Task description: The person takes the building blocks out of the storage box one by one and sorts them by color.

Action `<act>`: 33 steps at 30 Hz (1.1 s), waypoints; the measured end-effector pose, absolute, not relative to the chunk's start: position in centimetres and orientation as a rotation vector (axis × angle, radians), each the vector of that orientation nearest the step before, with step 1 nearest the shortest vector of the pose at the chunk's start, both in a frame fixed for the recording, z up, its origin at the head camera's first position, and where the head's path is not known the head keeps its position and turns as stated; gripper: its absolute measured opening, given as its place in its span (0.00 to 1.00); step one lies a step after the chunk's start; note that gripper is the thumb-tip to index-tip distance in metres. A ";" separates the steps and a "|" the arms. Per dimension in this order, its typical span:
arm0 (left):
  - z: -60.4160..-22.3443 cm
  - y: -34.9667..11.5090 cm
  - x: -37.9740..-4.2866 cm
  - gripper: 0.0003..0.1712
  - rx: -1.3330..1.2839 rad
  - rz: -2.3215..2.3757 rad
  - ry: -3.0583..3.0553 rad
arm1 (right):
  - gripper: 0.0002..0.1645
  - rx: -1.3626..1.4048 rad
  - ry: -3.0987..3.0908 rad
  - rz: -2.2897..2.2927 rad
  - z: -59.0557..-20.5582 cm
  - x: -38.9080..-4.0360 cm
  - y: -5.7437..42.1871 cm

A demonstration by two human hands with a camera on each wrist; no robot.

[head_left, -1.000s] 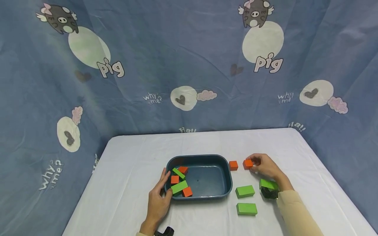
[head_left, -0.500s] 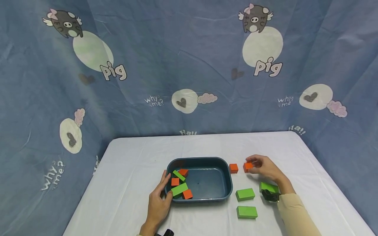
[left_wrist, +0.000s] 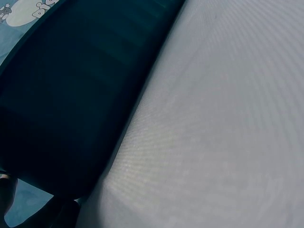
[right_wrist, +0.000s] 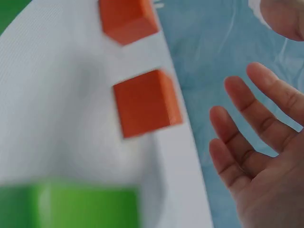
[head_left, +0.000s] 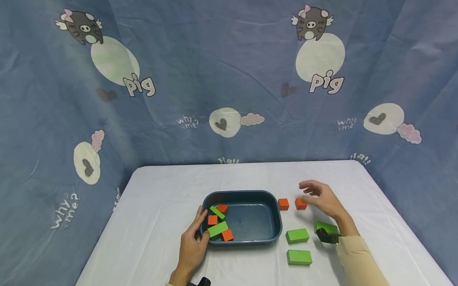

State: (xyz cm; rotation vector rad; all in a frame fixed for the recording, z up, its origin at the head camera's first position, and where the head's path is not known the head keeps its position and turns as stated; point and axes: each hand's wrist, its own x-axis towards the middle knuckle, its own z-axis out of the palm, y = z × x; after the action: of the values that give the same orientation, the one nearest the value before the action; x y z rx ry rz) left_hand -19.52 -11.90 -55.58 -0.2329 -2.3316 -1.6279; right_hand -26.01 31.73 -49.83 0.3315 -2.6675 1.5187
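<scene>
A dark blue plastic tray (head_left: pixel 250 242) holds several orange and green blocks at its left end. My left hand (head_left: pixel 192 248) rests against the tray's left side, its fingers straight along the wall and the thumb at the near corner. My right hand (head_left: pixel 323 198) hovers over the orange block (head_left: pixel 300 204) right of the tray, holding nothing. In the right wrist view, its fingers (right_wrist: pixel 259 116) are spread and relaxed, apart from the orange block (right_wrist: pixel 145 104). A second orange block (head_left: pixel 283 204) stands close to the tray's right wall.
Two green blocks, one (head_left: pixel 297 236) behind the other (head_left: pixel 299 257), lie on the white tabletop (head_left: pixel 161 222). A third green block (head_left: pixel 326 227) is partly hidden by the dark right wrist camera (head_left: pixel 327 236). A blue printed cloth (head_left: pixel 229 79) hangs behind.
My right hand lets go of the orange block and rises above it, fingers spreading. The block stays standing on the table. My left hand keeps its place on the tray.
</scene>
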 end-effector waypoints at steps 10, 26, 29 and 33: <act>-56.0 -12.4 -19.8 0.38 -0.287 -1.610 -2.325 | 0.26 0.439 -2.573 1.498 -46.7 -26.4 28.9; -56.0 -12.4 -19.7 0.38 -0.303 -1.620 -2.274 | 0.28 0.633 -2.468 1.565 -43.0 -27.8 23.7; -56.0 -12.4 -19.7 0.38 -0.307 -1.611 -2.272 | 0.28 0.676 -2.449 1.598 -42.6 -27.8 22.6; -56.5 -12.6 -19.9 0.39 -0.351 -1.623 -2.253 | 0.28 0.701 -2.427 1.635 -43.8 -28.9 21.9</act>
State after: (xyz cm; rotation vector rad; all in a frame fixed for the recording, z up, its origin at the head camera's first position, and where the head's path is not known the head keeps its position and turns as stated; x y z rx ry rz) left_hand -19.86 -12.61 -56.54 -0.3511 -2.2529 -1.6227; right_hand -28.94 21.94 -43.84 0.7006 -2.4274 1.6350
